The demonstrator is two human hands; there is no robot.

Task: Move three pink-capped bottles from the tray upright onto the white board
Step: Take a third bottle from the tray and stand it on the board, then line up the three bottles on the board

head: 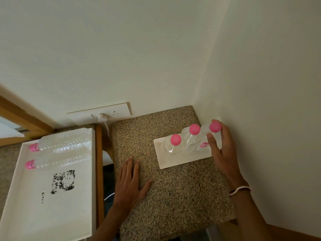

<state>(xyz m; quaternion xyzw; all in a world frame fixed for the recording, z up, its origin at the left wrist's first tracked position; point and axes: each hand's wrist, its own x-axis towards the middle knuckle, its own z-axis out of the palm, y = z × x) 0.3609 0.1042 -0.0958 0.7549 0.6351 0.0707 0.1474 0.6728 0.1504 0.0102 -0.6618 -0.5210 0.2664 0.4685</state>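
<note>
single head cam, looks steeply down and forward into the wall corner, close over the speckled counter (173, 197), tray (43, 214) at 8 o'clock.

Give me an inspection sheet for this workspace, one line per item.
Surface: speckled stone counter.
Job's things: three pink-capped bottles upright on the white board; two bottles lying in the tray.
Clutter: nothing seen.
Grippers: right hand around the rightmost bottle; left hand flat on the counter.
Cables: white plug in the wall socket, its cord hanging down.
Surroundings: plain walls meeting in a corner.
</note>
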